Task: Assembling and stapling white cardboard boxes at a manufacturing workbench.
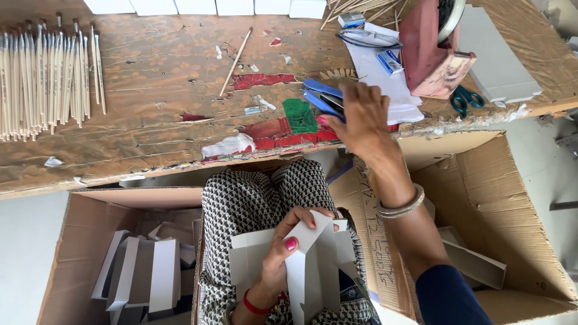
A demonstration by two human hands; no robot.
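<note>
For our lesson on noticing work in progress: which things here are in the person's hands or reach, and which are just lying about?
In hand:
- left hand holds a flat white carton blank
- right hand rests on blue sleeves on the worktable

Lying about:
- paintbrushes
- green scissors
- cardboard box
- folded white cartons

Worktable (150,129): worn brown, red and green paint patches near front edge. Folded carton blank (310,265): white-grey. Packets (322,96) under right hand (361,120): blue. Scissors (465,99): teal handles. Trousers (253,198): black-and-white triangle print. Nails pink. Brushes (48,78): pale handles.
</note>
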